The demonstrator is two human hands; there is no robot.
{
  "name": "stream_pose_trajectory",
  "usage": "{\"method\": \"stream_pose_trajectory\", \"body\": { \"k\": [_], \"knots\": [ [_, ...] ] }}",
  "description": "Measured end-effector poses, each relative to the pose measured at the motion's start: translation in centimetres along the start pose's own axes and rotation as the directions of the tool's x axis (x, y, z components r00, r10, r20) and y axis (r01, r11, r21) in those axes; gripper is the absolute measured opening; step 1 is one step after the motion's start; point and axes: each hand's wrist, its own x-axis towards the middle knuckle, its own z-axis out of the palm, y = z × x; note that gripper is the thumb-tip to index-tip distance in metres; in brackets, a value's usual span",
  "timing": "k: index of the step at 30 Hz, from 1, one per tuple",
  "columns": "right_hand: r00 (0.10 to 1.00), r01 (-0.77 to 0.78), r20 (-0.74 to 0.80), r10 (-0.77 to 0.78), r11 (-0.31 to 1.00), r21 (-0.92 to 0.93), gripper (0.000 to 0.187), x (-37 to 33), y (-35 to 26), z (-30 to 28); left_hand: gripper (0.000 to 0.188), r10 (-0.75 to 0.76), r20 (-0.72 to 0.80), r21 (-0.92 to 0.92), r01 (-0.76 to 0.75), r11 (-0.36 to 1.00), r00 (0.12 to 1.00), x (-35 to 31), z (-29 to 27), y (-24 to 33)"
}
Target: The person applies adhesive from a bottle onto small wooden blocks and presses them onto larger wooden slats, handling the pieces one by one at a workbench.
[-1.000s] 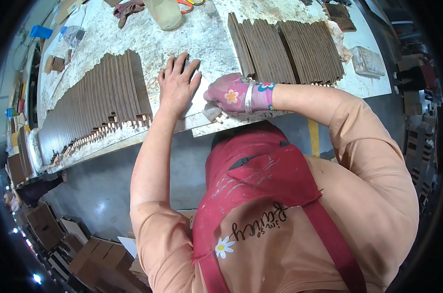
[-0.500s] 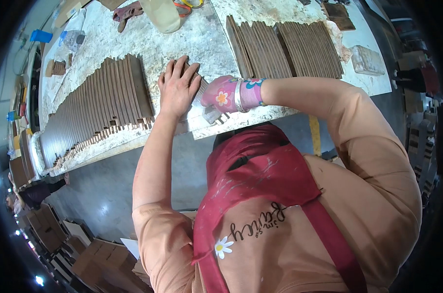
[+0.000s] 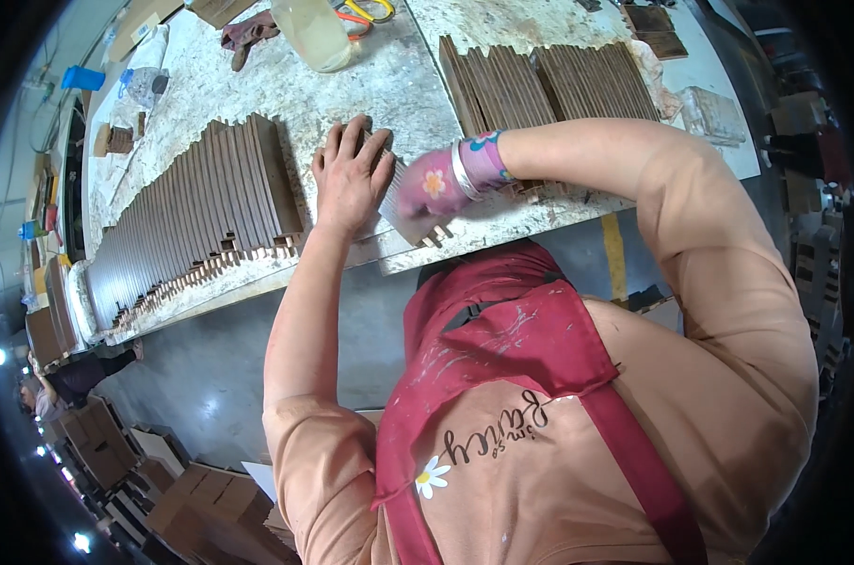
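Note:
A narrow board (image 3: 390,213) lies on the table near its front edge, with several short wooden pegs (image 3: 435,235) sticking out of its near end. My bare left hand (image 3: 352,184) rests flat on its left side, fingers spread. On its right side is my right hand (image 3: 435,185), in a pink-purple glove with a flower pattern. That hand is curled and smeared by motion, and whatever it grips is hidden under the glove. Left of my left hand stands a long row of brown wooden boards (image 3: 210,193) on edge, pegs along their near ends.
More brown boards (image 3: 549,85) stand in rows behind my right forearm. Farther back are a cloudy plastic container (image 3: 311,36), orange-and-yellow-handled scissors (image 3: 363,13) and a dark glove (image 3: 248,38). A clear wrapped block (image 3: 711,115) sits at the right. Cardboard boxes (image 3: 210,508) stand on the floor.
My gloved right hand has shifted slightly along the board and is now more blurred. My left hand stays on the board. The whole view has shifted a little.

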Motion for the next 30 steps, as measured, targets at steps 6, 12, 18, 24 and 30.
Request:
{"method": "stream_pose_trajectory", "body": {
  "k": [6, 12, 18, 24, 30],
  "knots": [
    [0.959, -0.151, -0.222, 0.177, 0.98, 0.13, 0.014, -1.8, -0.9, 1.7, 0.035, 0.0, -0.003, -0.035, 0.0, 0.999, 1.0, 0.0, -0.1, 0.2],
    [0.904, -0.266, -0.298, 0.307, 0.949, 0.169, 0.013, -1.4, -1.2, 2.1, 0.038, -0.026, 0.061, 0.0, 0.026, 1.0, 0.998, -0.1, -0.6, 0.5],
    [0.915, -0.213, -0.301, 0.267, 0.956, 0.202, 0.012, -1.5, -0.6, 2.6, 0.037, -0.007, 0.038, 0.0, 0.007, 1.0, 0.999, 0.1, -0.1, 0.4],
    [0.934, -0.227, -0.251, 0.255, 0.965, 0.135, 0.016, -1.0, -1.3, 1.8, 0.038, -0.003, 0.002, -0.001, 0.003, 1.0, 1.0, 0.0, 0.6, -0.4],
    [0.974, -0.118, -0.19, 0.121, 0.993, 0.028, 0.007, -1.0, -1.4, 1.5, 0.038, 0.004, 0.026, -0.001, -0.004, 1.0, 1.0, 0.2, 0.3, -0.3]
  ]
}}
